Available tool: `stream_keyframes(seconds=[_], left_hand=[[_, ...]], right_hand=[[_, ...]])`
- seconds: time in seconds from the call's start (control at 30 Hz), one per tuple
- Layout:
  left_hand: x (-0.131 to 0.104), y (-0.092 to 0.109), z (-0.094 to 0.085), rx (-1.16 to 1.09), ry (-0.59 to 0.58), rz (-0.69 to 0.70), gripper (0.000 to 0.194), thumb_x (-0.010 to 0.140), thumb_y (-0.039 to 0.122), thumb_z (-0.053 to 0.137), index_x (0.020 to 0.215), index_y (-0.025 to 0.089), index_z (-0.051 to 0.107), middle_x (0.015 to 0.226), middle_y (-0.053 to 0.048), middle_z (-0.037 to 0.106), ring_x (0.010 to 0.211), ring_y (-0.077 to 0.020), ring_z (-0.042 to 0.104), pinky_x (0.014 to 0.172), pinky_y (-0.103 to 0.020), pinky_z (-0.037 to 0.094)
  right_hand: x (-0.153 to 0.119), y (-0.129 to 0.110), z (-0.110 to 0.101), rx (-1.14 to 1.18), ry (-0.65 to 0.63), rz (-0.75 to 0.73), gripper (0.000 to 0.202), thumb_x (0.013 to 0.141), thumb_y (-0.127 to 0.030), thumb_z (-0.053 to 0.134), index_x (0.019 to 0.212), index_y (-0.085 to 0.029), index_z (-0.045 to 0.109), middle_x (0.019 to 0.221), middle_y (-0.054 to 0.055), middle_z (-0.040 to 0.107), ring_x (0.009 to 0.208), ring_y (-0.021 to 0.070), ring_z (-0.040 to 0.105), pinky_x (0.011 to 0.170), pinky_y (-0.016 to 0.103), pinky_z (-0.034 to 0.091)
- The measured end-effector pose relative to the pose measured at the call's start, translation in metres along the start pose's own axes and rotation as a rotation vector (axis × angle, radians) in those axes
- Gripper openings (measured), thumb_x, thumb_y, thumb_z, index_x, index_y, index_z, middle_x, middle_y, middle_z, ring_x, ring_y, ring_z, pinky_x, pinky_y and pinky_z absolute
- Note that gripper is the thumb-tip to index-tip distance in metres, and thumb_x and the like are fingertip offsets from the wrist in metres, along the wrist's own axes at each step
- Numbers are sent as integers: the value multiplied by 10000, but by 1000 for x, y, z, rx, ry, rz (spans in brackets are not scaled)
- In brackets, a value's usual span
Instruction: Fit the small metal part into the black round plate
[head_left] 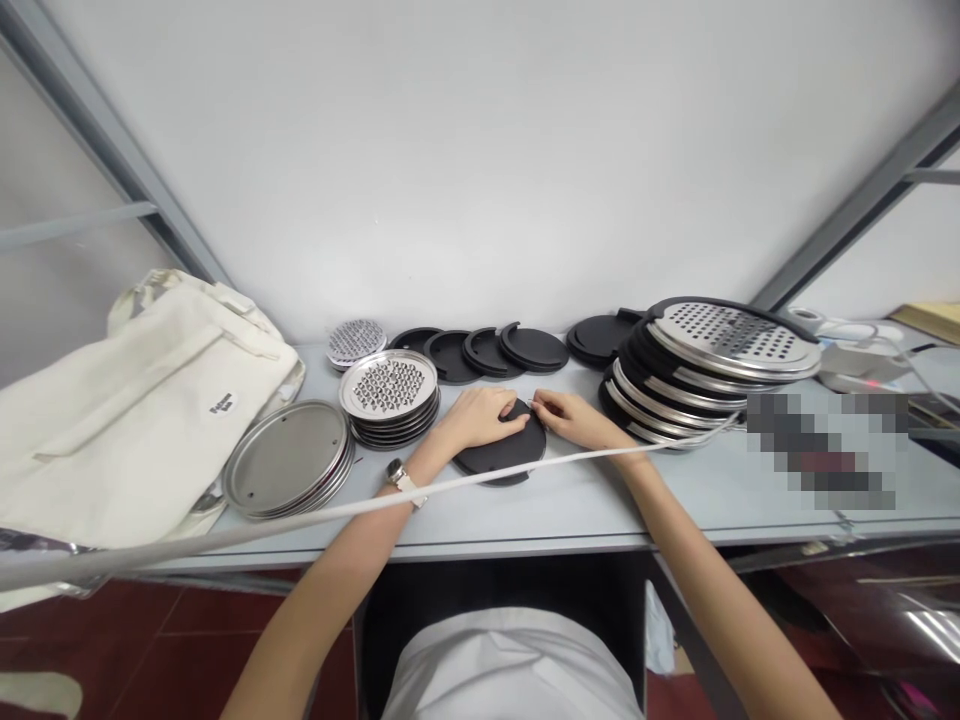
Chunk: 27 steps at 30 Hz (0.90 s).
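A round black plastic disc point(495, 459) lies on the table in front of me. My left hand point(486, 418) rests over its far part, with fingers bent and holding it down. My right hand point(564, 414) is at the disc's right edge, thumb and forefinger pinched together. A tiny shiny bit shows at those fingertips, too small to name. To the left is a stack of round metal grater plates point(388, 386), with holed, raised teeth on the top one. Several black discs with raised rims point(533, 348) lie overlapping in a row behind my hands.
Smooth metal discs point(289, 460) are stacked at the left, beside a cream cloth bag point(157, 400). A smaller grater plate point(356, 343) is near the wall. A tall pile of graters with black rims point(724, 340) stands right. A pale cord point(450, 484) crosses before my forearms.
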<state>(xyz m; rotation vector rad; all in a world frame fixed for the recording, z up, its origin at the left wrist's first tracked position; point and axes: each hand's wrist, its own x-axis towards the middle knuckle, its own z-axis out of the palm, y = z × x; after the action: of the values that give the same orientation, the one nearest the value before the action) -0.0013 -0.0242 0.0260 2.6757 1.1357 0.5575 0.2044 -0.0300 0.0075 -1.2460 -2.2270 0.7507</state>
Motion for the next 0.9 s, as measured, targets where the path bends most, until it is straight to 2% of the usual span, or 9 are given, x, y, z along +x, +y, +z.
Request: stream_keyframes(seconds=[0.23, 0.37, 0.5, 0.9], left_hand=[[0, 0, -1, -19, 7, -19, 266, 829, 422, 556, 707, 186, 554, 671, -14, 583, 608, -158, 492, 557, -277, 273], [0, -2, 1, -21, 3, 1, 262, 828, 421, 562, 714, 186, 546, 676, -10, 587, 602, -156, 480, 550, -276, 267], [1, -4, 2, -16, 6, 16, 271, 831, 426, 558, 714, 182, 541, 669, -7, 581, 595, -150, 470, 557, -271, 269], [0, -3, 1, -66, 11, -6, 277, 831, 420, 556, 685, 188, 517, 657, -2, 574, 579, -141, 467, 549, -273, 271]], right_hand=[[0, 1, 4, 15, 49, 2, 228, 861, -334, 426, 675, -204, 407, 587, -52, 375, 558, 110, 343, 538, 242, 279], [-1, 4, 5, 47, 74, -5, 118, 863, -326, 436, 847, -210, 445, 617, -59, 417, 558, 118, 380, 557, 246, 315], [-2, 3, 4, 83, 73, 6, 143, 870, -307, 430, 977, -212, 437, 566, -85, 389, 518, 117, 370, 530, 239, 302], [-1, -3, 2, 141, 102, -5, 233, 892, -399, 464, 932, -187, 552, 658, -17, 536, 591, 127, 446, 578, 254, 374]])
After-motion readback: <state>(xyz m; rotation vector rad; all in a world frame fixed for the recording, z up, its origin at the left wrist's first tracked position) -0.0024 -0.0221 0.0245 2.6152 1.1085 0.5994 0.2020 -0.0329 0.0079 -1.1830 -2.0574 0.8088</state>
